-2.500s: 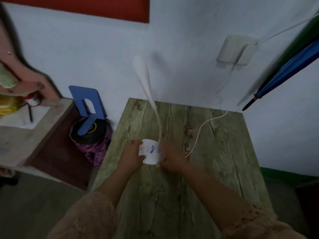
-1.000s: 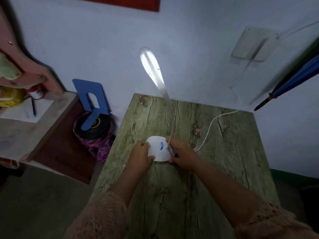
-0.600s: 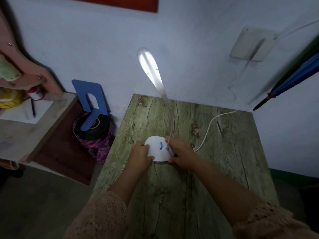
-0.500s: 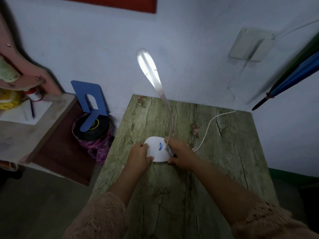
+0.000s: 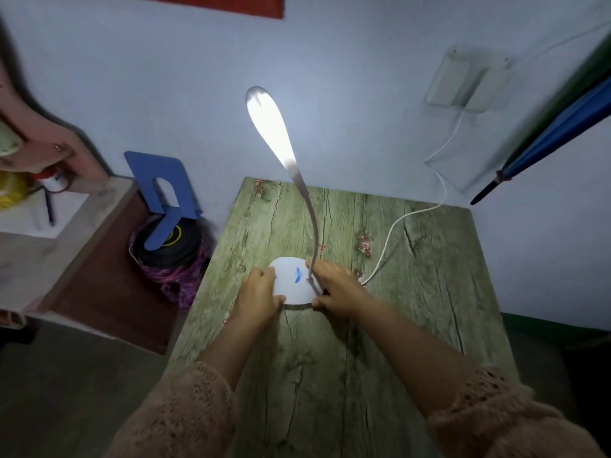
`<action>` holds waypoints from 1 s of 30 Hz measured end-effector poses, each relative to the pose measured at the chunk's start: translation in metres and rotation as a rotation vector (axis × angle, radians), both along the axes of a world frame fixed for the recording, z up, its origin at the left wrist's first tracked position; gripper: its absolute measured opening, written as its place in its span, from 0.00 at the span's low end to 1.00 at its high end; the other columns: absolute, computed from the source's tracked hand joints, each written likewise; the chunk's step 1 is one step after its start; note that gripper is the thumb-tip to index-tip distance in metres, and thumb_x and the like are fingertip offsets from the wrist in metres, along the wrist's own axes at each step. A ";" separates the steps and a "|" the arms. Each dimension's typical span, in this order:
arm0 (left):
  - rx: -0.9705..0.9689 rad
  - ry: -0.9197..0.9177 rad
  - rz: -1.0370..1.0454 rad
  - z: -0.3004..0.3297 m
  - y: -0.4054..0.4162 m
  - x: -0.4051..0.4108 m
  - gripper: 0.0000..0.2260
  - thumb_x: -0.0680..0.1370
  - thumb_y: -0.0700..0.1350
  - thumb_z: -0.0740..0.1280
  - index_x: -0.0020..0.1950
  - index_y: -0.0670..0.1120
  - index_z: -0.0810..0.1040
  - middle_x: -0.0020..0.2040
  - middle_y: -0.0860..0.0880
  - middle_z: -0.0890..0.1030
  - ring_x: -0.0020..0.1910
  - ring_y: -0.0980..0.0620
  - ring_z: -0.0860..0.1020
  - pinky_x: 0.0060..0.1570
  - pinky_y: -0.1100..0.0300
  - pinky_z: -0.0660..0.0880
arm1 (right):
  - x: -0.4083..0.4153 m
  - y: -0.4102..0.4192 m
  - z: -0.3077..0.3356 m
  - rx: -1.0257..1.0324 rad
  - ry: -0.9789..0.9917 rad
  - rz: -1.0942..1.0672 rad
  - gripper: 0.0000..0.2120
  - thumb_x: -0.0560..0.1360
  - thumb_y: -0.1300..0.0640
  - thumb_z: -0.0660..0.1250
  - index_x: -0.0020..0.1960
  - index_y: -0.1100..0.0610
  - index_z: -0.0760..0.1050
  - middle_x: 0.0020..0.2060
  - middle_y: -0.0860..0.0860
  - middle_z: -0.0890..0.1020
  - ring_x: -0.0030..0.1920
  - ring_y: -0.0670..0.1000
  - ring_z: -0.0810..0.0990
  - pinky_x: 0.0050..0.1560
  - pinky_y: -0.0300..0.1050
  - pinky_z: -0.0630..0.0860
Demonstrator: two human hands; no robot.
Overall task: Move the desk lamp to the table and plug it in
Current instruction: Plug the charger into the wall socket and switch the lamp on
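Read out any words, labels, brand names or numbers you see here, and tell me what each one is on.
No text can be read anywhere.
Lamp base: a blue mark only, no letters.
Black round object beside the table: a yellow ring marking, too blurred to read.
Red-and-white container on the side shelf: too small to read.
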State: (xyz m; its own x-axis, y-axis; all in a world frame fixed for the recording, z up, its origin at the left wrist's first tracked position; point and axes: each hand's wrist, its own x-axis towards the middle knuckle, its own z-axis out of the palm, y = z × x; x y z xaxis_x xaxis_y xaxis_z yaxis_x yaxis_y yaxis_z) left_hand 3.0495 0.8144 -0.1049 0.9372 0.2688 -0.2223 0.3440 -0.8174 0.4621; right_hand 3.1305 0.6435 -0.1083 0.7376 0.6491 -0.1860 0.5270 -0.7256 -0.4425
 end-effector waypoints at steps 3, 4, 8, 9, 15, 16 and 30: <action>-0.005 0.010 0.015 0.002 -0.001 0.000 0.28 0.73 0.47 0.70 0.70 0.42 0.65 0.64 0.40 0.71 0.62 0.41 0.70 0.60 0.50 0.70 | 0.001 0.000 -0.002 -0.005 0.001 0.003 0.39 0.65 0.53 0.74 0.71 0.53 0.61 0.68 0.54 0.72 0.68 0.57 0.69 0.66 0.56 0.65; -0.004 0.013 0.014 0.003 -0.001 0.000 0.28 0.74 0.47 0.70 0.70 0.42 0.65 0.64 0.40 0.71 0.62 0.41 0.70 0.60 0.50 0.70 | 0.002 0.000 -0.003 -0.005 0.001 0.002 0.39 0.65 0.53 0.74 0.71 0.53 0.60 0.68 0.54 0.71 0.68 0.57 0.69 0.67 0.56 0.64; 0.000 0.020 0.010 0.003 -0.001 0.000 0.27 0.74 0.47 0.69 0.69 0.42 0.66 0.64 0.40 0.72 0.62 0.41 0.70 0.60 0.50 0.70 | 0.001 0.000 -0.005 -0.005 -0.006 0.004 0.40 0.64 0.53 0.75 0.71 0.52 0.60 0.68 0.54 0.72 0.68 0.57 0.69 0.67 0.56 0.65; 0.004 0.019 0.006 0.003 -0.001 0.000 0.26 0.74 0.47 0.69 0.69 0.42 0.66 0.63 0.39 0.72 0.62 0.41 0.70 0.60 0.50 0.70 | 0.001 -0.001 -0.005 -0.004 -0.007 0.003 0.39 0.64 0.53 0.75 0.70 0.52 0.60 0.68 0.53 0.72 0.67 0.57 0.69 0.66 0.56 0.64; 0.002 0.022 0.006 0.005 -0.001 -0.001 0.26 0.74 0.47 0.69 0.69 0.41 0.67 0.63 0.39 0.72 0.61 0.40 0.71 0.60 0.50 0.70 | 0.002 0.000 -0.004 0.001 -0.009 0.008 0.39 0.65 0.53 0.74 0.71 0.52 0.60 0.68 0.53 0.72 0.68 0.56 0.69 0.67 0.56 0.63; 0.007 0.020 0.002 0.005 -0.001 -0.001 0.25 0.74 0.47 0.69 0.68 0.41 0.68 0.62 0.39 0.72 0.60 0.40 0.71 0.60 0.51 0.70 | 0.001 0.000 -0.004 0.002 -0.008 0.009 0.39 0.65 0.52 0.74 0.71 0.52 0.60 0.69 0.53 0.71 0.68 0.56 0.69 0.67 0.56 0.63; -0.022 0.069 0.055 0.009 -0.005 -0.001 0.27 0.74 0.47 0.69 0.70 0.43 0.64 0.64 0.42 0.71 0.63 0.42 0.69 0.64 0.46 0.70 | 0.002 0.000 -0.003 -0.003 -0.012 0.023 0.37 0.65 0.52 0.74 0.69 0.53 0.61 0.65 0.54 0.74 0.65 0.57 0.71 0.65 0.56 0.65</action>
